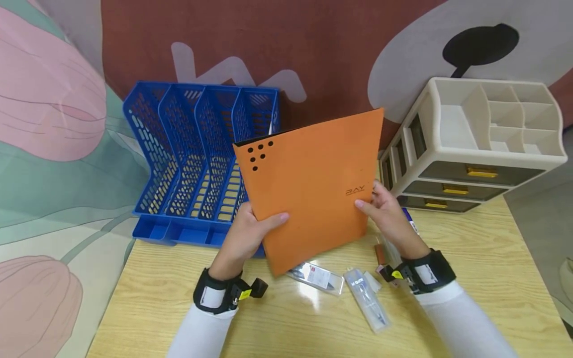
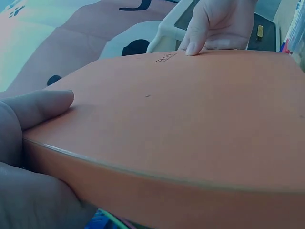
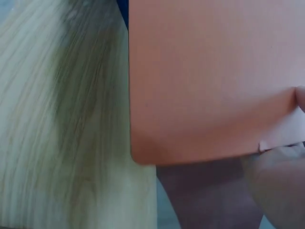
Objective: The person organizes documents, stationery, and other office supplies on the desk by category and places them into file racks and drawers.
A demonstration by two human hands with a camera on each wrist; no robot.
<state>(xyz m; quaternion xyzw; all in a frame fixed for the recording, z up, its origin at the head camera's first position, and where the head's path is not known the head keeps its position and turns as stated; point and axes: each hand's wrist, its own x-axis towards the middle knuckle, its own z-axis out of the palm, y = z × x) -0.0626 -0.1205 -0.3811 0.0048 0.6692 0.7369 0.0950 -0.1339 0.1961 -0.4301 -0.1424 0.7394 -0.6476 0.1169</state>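
An orange file folder point(image 1: 313, 184), with black dots in one corner and dark lettering near its right side, is held up tilted over the table. My left hand point(image 1: 243, 233) grips its left edge, thumb flat on the front cover. On the opposite edge my right hand point(image 1: 387, 214) pinches the folder between thumb and fingers. The left wrist view shows the folder's thick spine point(image 2: 157, 200) beside the left hand. In the right wrist view a rounded corner point(image 3: 143, 155) of the folder hangs past the right fingers. Fingers behind the cover are mostly hidden.
A blue slotted file rack point(image 1: 201, 149) stands behind at left, partly covered by the folder. At right is a cream drawer unit point(image 1: 474, 159) with top compartments. Packaged pens point(image 1: 367, 298) and a clear case point(image 1: 318, 277) lie on the wooden table point(image 1: 156, 298) in front.
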